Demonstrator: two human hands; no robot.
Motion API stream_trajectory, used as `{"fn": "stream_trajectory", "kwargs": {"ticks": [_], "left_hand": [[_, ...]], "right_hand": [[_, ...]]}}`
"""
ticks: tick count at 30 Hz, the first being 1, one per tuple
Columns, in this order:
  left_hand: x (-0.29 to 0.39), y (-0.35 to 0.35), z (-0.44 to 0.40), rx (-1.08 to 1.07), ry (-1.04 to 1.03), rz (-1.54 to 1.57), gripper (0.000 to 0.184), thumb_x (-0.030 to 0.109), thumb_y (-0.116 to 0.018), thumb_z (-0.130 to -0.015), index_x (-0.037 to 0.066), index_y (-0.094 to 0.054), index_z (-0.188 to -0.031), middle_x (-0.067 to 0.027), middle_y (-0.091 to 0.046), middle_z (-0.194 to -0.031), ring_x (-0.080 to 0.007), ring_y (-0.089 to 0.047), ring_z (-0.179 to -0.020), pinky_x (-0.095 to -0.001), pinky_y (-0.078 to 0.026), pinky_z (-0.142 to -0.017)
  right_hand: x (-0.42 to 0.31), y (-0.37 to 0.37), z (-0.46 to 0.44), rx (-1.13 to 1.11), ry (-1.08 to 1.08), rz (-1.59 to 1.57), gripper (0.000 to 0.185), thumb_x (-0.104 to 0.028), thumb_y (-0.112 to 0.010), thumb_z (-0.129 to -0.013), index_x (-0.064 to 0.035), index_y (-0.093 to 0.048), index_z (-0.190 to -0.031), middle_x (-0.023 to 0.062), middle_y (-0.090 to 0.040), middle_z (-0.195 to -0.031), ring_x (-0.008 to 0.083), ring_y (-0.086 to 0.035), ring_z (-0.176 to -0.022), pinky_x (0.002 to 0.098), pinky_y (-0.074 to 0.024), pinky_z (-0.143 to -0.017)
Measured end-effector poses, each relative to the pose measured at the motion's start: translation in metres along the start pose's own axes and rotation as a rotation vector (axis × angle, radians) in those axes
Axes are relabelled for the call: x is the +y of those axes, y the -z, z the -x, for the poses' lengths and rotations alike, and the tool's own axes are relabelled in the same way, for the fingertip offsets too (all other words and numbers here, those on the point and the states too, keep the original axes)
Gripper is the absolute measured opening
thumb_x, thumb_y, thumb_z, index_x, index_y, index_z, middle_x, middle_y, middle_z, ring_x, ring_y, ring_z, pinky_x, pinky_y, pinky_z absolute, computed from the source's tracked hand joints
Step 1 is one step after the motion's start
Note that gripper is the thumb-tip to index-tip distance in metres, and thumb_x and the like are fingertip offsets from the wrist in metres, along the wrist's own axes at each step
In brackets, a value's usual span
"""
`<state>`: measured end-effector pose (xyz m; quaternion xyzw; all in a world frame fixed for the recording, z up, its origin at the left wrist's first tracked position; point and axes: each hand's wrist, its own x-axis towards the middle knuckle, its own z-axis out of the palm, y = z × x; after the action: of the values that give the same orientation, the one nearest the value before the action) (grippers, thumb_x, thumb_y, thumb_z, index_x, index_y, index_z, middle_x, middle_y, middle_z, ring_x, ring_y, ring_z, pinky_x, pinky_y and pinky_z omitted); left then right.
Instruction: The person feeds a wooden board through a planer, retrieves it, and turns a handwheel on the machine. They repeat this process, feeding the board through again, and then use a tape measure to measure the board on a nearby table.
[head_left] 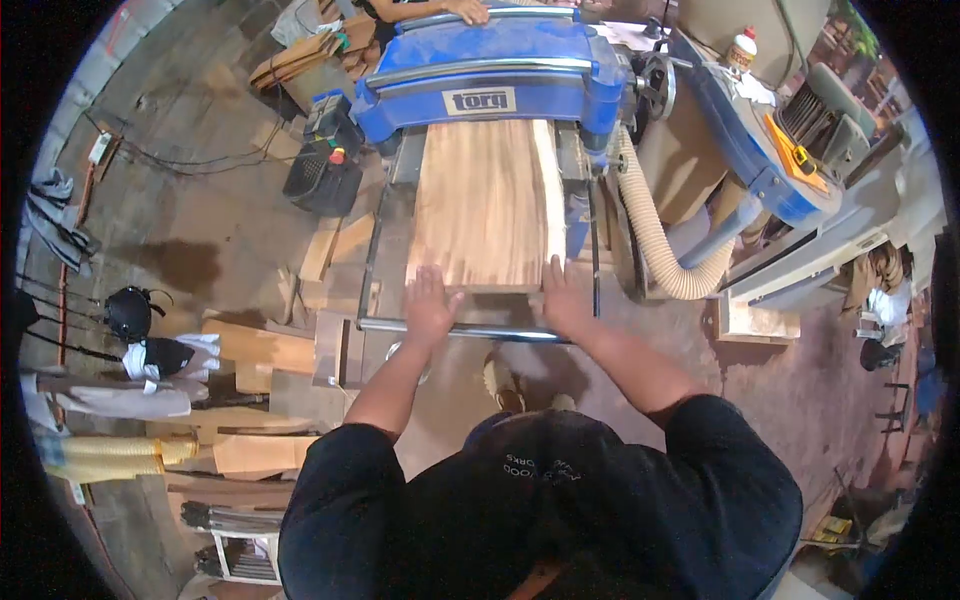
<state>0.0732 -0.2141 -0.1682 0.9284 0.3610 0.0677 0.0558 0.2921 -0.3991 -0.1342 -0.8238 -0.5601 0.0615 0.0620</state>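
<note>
Looks matt on the broad brown wooden board (485,205), glossy on the round silver metal bar (500,331). Turns ribbed along the curved beige plastic hose (647,222).

The board (485,205) is warm tan, streaked lengthwise with darker brown grain, with a pale cream band along its right edge; the planer (480,50) is bright blue, its label (479,101) pale with dark letters, and the bar (470,330) shiny silver. The hose (638,185) is beige with close ribbed rings, the square (795,155) orange-yellow, the bottle (741,50) white with a red cap, and the button (337,156) red. The shirt (560,500) is black with small whitish lettering, the roll (110,458) yellow, and the floor (800,400) dusty reddish brown.
</note>
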Motion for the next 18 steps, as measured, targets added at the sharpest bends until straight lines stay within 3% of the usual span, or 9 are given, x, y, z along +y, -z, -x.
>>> {"fn": "stream_trajectory", "kwargs": {"ticks": [6, 13, 18], "left_hand": [[0.026, 0.001, -0.003, -0.067, 0.008, 0.006, 0.087, 0.056, -0.049, -0.087, -0.007, -0.023, -0.141, -0.0274, -0.020, -0.148, -0.0380, -0.015, -0.140, -0.0457, -0.014, -0.114], [0.023, 0.019, -0.033, -0.304, 0.056, 0.008, 0.094, 0.059, -0.052, -0.084, -0.003, -0.016, -0.144, -0.0245, -0.012, -0.151, -0.0353, -0.009, -0.142, -0.0467, -0.014, -0.114], [0.001, 0.004, -0.047, -0.292, -0.012, 0.093, 0.092, 0.058, -0.054, -0.084, 0.000, -0.018, -0.145, -0.0234, -0.011, -0.152, -0.0350, -0.009, -0.142, -0.0474, -0.016, -0.113]], "right_hand": [[0.005, -0.002, 0.013, -0.117, 0.048, -0.022, 0.087, -0.043, -0.057, -0.086, 0.0037, -0.013, -0.145, 0.0210, -0.008, -0.153, 0.0329, -0.008, -0.142, 0.0467, -0.0147, -0.114], [0.008, 0.011, -0.002, -0.151, 0.024, -0.034, 0.089, -0.039, -0.063, -0.084, 0.0033, -0.013, -0.145, 0.0200, -0.009, -0.153, 0.0330, -0.007, -0.142, 0.0465, -0.0135, -0.115], [0.003, 0.023, -0.011, -0.226, -0.024, 0.055, 0.092, -0.038, -0.066, -0.082, 0.0009, -0.013, -0.146, 0.0184, -0.006, -0.154, 0.0317, -0.006, -0.143, 0.0470, -0.0140, -0.115]]}}
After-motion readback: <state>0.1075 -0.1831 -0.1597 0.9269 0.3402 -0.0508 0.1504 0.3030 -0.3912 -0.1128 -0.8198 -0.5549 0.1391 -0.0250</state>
